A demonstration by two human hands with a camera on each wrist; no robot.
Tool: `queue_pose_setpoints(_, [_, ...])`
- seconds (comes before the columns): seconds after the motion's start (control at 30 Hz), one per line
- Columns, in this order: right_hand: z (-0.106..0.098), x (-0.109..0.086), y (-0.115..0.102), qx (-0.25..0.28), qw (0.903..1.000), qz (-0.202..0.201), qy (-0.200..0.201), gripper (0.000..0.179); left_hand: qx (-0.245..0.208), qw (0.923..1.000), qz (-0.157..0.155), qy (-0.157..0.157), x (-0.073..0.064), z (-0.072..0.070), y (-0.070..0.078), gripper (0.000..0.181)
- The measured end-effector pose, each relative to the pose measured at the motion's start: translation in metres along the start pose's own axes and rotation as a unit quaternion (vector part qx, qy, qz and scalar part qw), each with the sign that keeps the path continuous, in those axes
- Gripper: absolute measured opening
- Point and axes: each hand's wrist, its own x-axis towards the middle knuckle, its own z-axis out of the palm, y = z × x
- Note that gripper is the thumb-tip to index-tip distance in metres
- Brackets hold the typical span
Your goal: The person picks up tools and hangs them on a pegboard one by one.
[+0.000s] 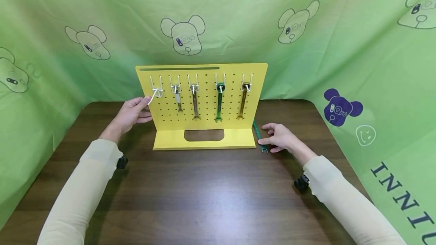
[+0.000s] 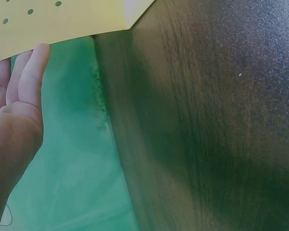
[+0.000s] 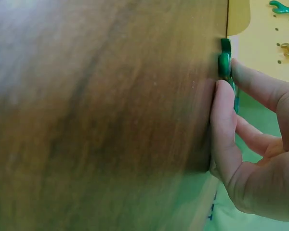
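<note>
A yellow pegboard (image 1: 206,122) stands upright on its flat base. My left hand (image 1: 132,113) grips its left edge, the thumb in front and the other fingers behind, beside a white hook (image 1: 154,93) with no wrench. A green wrench (image 1: 256,129) lies on the table along the base's right side. Over its near end, the loosely bent fingers of my right hand (image 1: 280,138) are spread, and the index fingertip touches it. In the right wrist view, part of this green wrench (image 3: 224,62) shows between thumb and index finger; whether the thumb touches is unclear.
On the board's hooks hang a short silver wrench (image 1: 178,99), a longer brownish wrench (image 1: 195,103), a green hanging wrench (image 1: 219,103) and a bronze-coloured wrench (image 1: 243,103). Beneath is a dark wooden table (image 1: 197,192). A green printed cloth (image 1: 235,22) encloses the back and sides.
</note>
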Motion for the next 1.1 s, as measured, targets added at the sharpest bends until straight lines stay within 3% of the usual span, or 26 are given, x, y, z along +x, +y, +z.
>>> queue_pose_setpoints(0.37, [-0.001,0.003,-0.011,-0.114,0.9924,-0.033,0.032,0.075,0.003,1.0000,-0.005,0.006,0.001,-0.004,-0.001,0.036])
queue_pose_setpoints(0.83, [0.002,0.008,-0.009,-0.073,0.9969,-0.025,0.016,0.071,0.025,0.9995,-0.012,0.016,-0.001,-0.006,0.000,0.037])
queue_pose_setpoints(1.1, [-0.004,0.006,-0.006,-0.078,0.9963,-0.019,0.032,0.071,0.012,0.9998,-0.008,0.012,0.001,-0.001,0.001,0.038])
